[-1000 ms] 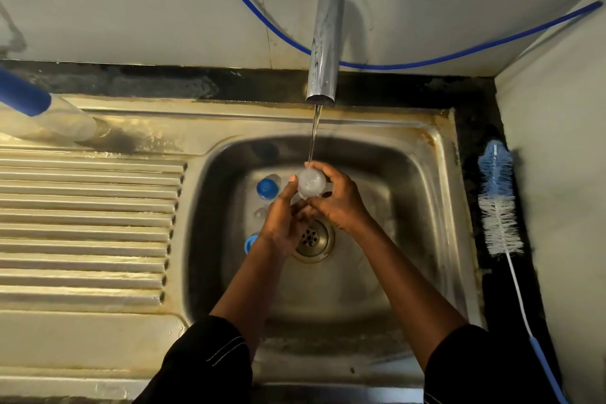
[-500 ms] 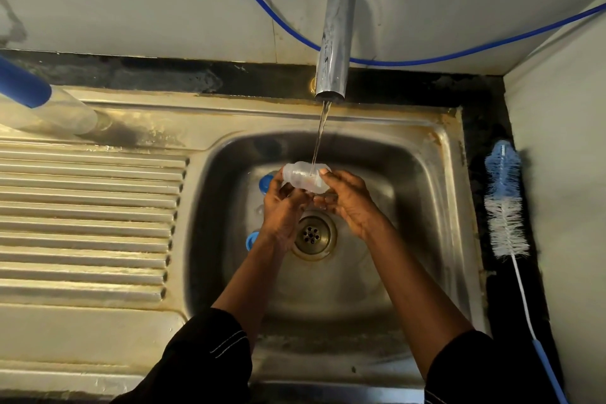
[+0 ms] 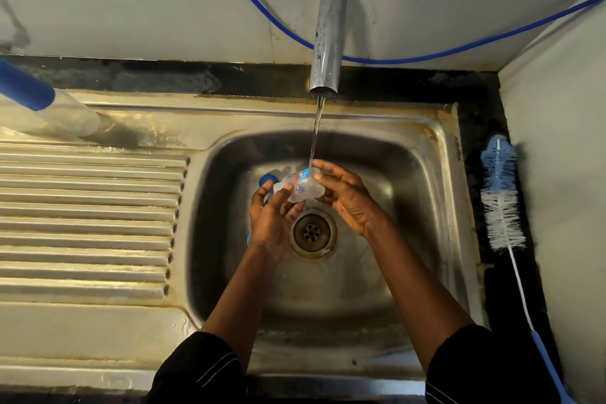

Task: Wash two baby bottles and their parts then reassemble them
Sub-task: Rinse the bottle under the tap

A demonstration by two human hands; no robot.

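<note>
Head view, steel sink (image 3: 410, 239) with ribbed drainboard (image 3: 85, 213) on its left. Tap (image 3: 328, 36) at the far edge is running; the water stream (image 3: 316, 131) lands on 1 clear bottle (image 3: 300, 188), held on its side over the basin, just on the far side of the drain (image 3: 313, 232). The bottle carries blue and red print; no cap or teat visible on it. Left hand (image 3: 272, 216): fingers curled under the bottle's narrower left end, thumb on top, gripping it. Right hand (image 3: 347, 200): thumb and fingertips clasp the right end, also gripping. Both forearms come in from the near edge, dark sleeves pushed up. In the basin, 1 blue cap (image 3: 268, 180) lies just beside the left hand's fingers, toward the far-left; a 2nd blue part (image 3: 249, 238) shows at the left wrist, mostly hidden, type cannot be told. 2nd bottle (image 3: 65, 116), clear with a blue top (image 3: 23, 88), stands at the drainboard's far-left corner. Bottle brush (image 3: 501, 197), blue and white bristles, lies on the dark desk (image 3: 475, 108) strip along the sink's right edge, handle toward the near side. Blue hose (image 3: 426, 57) hangs across the wall behind the tap.
</note>
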